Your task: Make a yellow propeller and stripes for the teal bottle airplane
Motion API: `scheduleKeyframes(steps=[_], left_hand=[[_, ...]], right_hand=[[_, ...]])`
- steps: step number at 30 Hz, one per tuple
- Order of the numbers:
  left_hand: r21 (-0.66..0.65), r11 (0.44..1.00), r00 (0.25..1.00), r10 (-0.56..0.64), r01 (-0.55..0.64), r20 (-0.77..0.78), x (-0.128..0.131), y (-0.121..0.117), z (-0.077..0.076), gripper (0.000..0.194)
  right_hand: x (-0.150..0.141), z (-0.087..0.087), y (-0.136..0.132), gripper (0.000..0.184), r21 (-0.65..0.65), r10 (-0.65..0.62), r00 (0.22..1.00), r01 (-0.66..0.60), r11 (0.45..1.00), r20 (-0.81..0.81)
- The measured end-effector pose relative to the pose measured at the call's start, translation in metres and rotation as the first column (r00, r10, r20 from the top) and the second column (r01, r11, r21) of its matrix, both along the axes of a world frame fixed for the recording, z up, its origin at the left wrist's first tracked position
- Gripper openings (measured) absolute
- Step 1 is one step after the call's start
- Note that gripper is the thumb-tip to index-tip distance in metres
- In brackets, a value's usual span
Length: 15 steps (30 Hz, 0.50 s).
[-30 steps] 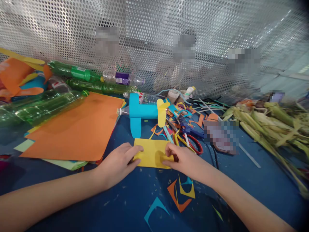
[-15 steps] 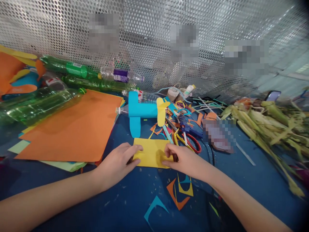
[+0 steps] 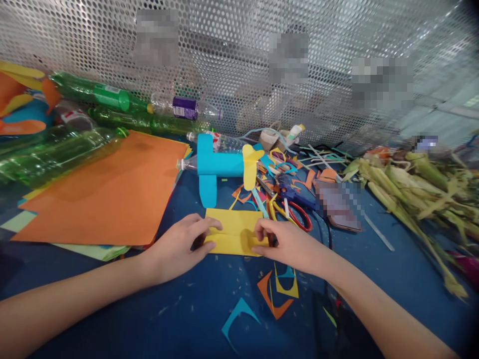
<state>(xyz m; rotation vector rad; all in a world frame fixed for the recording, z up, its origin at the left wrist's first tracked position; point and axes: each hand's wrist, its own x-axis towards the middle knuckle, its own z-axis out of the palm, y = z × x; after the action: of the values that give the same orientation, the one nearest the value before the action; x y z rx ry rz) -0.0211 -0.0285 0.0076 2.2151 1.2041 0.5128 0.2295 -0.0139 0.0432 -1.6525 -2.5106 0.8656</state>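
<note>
A yellow sheet of paper (image 3: pixel 235 227) with a faint crease across it lies on the blue table. At its left edge, my left hand (image 3: pixel 179 247) holds it with curved fingers and thumb. My right hand (image 3: pixel 284 244) grips the right edge, its fingers bent and the thumb low on the sheet. Just beyond the paper rests a plastic bottle wrapped in blue paper (image 3: pixel 224 164), with blue wing-like flaps and yellow paper pieces (image 3: pixel 250 167) at its right end. Beside my right hand are red-and-yellow-handled scissors (image 3: pixel 299 217) and a blue glue gun (image 3: pixel 299 195).
Orange paper (image 3: pixel 101 194) tops a stack at left, with green bottles (image 3: pixel 63 154) behind it. Paper scraps (image 3: pixel 275 299) lie in front of my right hand. A phone (image 3: pixel 337 204) and corn husks (image 3: pixel 415 194) are at right. Perforated metal (image 3: pixel 232 60) stands behind.
The whole scene has shifted slightly up and left in view. Both hands stay at the edges of the yellow paper, with little other movement.
</note>
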Motion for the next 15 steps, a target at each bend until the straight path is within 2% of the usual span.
scheduleKeyframes(steps=[8, 12, 15], left_hand=[[0.041, 0.996, 0.997, -0.073, 0.074, -0.014, 0.0006, 0.0016, 0.0004, 0.028], [0.137, 0.976, 0.985, -0.167, 0.172, -0.043, -0.0003, 0.0022, 0.0001, 0.025], [0.26, 0.932, 0.965, -0.224, 0.253, -0.138, -0.001, 0.0002, -0.001, 0.033]], right_hand=[[-0.002, -0.0007, -0.0009, 0.017, 0.011, -0.003, 1.0, 0.003, 1.0, 0.018], [-0.0016, -0.0007, -0.0032, 0.016, 0.009, 0.014, 1.0, -0.015, 1.0, 0.018], [-0.0014, -0.0001, -0.0059, 0.013, 0.017, 0.049, 0.999, -0.049, 0.999, 0.018]])
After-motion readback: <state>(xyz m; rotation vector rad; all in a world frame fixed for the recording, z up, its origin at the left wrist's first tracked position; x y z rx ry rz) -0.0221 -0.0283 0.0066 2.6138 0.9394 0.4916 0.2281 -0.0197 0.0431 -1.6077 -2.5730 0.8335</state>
